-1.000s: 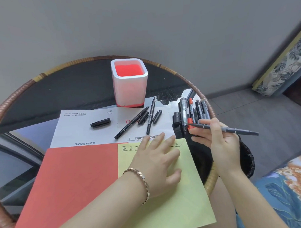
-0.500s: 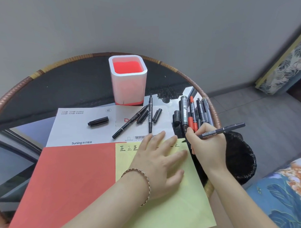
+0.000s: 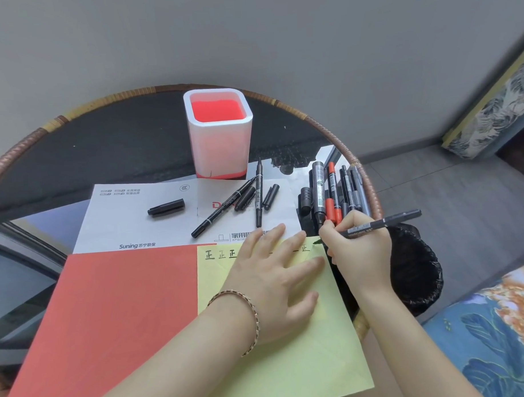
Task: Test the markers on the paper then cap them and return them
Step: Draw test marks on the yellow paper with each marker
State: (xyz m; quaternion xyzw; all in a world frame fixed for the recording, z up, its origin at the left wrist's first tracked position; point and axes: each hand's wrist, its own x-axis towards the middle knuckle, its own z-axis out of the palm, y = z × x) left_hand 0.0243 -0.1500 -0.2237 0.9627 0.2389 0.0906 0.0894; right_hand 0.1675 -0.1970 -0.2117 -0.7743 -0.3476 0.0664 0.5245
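Right hand (image 3: 356, 248) grips marker (image 3: 380, 224), tip at yellow paper (image 3: 290, 360) top corner; left hand (image 3: 275, 275) flat, fingers spread, pinning sheet. Recommend light strokes, paper held steady

round glass-topped table (image 3: 103, 102) with woven rattan rim, centre of frame. plain grey wall (image 3: 249, 35) filled the upper half. black bin (image 3: 417, 270) with a black liner stood beside the table's right edge on grey floor tiles (image 3: 462, 191). blue-orange floral fabric (image 3: 497, 338) lower right; leaf-patterned panel (image 3: 495, 107) upper right.
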